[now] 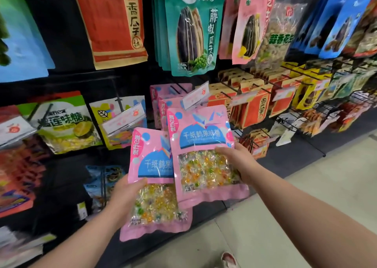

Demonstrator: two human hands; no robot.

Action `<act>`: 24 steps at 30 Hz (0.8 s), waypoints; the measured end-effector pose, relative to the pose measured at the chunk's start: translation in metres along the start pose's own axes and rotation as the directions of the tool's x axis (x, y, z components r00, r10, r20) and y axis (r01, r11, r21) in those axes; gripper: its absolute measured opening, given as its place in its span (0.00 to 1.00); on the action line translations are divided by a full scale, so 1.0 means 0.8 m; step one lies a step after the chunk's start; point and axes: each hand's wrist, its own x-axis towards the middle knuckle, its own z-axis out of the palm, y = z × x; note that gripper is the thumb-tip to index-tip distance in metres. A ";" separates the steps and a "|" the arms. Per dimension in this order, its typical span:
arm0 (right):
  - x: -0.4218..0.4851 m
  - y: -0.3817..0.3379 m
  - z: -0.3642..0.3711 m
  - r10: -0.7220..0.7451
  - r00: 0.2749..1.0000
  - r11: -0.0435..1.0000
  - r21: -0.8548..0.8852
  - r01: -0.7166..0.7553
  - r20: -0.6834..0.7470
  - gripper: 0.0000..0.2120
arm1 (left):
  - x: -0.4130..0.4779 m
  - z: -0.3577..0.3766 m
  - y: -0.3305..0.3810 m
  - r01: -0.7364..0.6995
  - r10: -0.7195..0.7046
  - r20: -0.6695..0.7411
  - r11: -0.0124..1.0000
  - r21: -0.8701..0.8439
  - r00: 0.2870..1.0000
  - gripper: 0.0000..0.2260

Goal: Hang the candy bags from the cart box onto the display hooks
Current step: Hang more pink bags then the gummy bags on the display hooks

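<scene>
Both hands are loaded: left hand (124, 194) grips a pink plastic candy bag (151, 178) with a clear window of coloured sweets by its left edge, thumb on the front. Right hand (234, 161) pinches a second pink bag (202, 151) of the same kind by its right edge, lifted higher and overlapping the first. Makes sense I think, since the raised one sits right under the matching pink bags (163, 96) already hanging at 12 o'clock behind a white price tag (195, 95), so it's probably next up while the other waits at 7 o'clock. Cart box isn't in view.
</scene>
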 end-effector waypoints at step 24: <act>0.083 0.001 -0.026 0.070 0.993 0.996 -0.065 -0.064 0.096 0.11 | 0.034 0.010 -0.004 0.057 -0.063 -0.149 0.997 -0.047 0.987 0.07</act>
